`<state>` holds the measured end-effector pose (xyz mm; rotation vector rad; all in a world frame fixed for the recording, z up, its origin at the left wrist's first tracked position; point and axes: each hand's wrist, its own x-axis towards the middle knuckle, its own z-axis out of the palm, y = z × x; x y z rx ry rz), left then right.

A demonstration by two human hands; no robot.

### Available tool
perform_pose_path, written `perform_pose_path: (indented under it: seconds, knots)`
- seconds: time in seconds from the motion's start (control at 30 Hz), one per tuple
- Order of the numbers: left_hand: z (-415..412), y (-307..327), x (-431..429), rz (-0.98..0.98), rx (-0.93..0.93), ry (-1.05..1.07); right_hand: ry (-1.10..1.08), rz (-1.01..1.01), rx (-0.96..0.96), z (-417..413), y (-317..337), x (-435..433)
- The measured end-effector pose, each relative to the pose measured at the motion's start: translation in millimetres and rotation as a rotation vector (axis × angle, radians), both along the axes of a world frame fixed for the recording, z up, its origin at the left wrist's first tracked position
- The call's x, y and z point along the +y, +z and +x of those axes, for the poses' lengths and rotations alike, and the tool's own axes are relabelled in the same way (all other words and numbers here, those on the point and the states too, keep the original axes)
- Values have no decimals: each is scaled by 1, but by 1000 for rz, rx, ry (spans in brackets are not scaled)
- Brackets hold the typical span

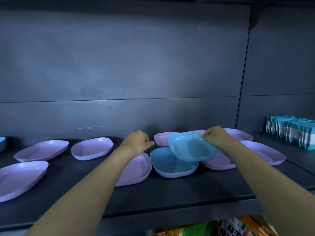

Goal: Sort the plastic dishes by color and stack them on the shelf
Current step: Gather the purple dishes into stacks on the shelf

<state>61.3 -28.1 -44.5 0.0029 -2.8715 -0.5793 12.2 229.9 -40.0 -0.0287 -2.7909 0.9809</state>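
Shelf (pixel 170 193), dim light, seen from the aisle.

Item 1. Held dish (pixel 190 149), blue. Raised off the shelf right of centre and tilted, near edge low. The right hand (pixel 216 137) pinches its far rim and nothing supports it elsewhere.

Item 2. Lower blue dish (pixel 172 162). Directly under the near-left part of the held dish. A lilac edge shows beneath it, so it probably sits inside a purple one; the light is too poor to be sure.

Item 3. Left hand (pixel 138 142). Fingers curled, nothing visible in it, just left of the held dish and apart from it.

Item 4. Purple dishes (pixel 92 148). Loose singles spread left, right and far; none stacked yet. One lies under the left forearm, others beneath the right.

Item 5. Another blue dish (pixel 2 143), cut off at the far left edge, well apart from the rest.

Item 6. Blue-and-white packs (pixel 293 130), far right.

Hazards, as I judge them:
- A one-sided rim pinch on slick plastic could slip, and the dish would clatter onto those below.
- Set down off-centre, it would perch rather than nest.
- Stacking blue over a purple base would leave a mixed pile.
- Either forearm could drag a near purple dish off the front edge.
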Motion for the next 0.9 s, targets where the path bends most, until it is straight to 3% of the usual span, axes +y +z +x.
perform_pose_path:
  seconds: [0.3, 0.6, 0.9]
  knots:
    - [-28, -11, 10, 119, -186, -39, 61, -25, -64, -17, -21, 7]
    - [-23, -2, 16, 76, -79, -85, 64, -101, -65, -12, -13, 8]
    - [-14, 11, 14, 258, 28, -53, 102, -261, -13, 13, 5, 0]
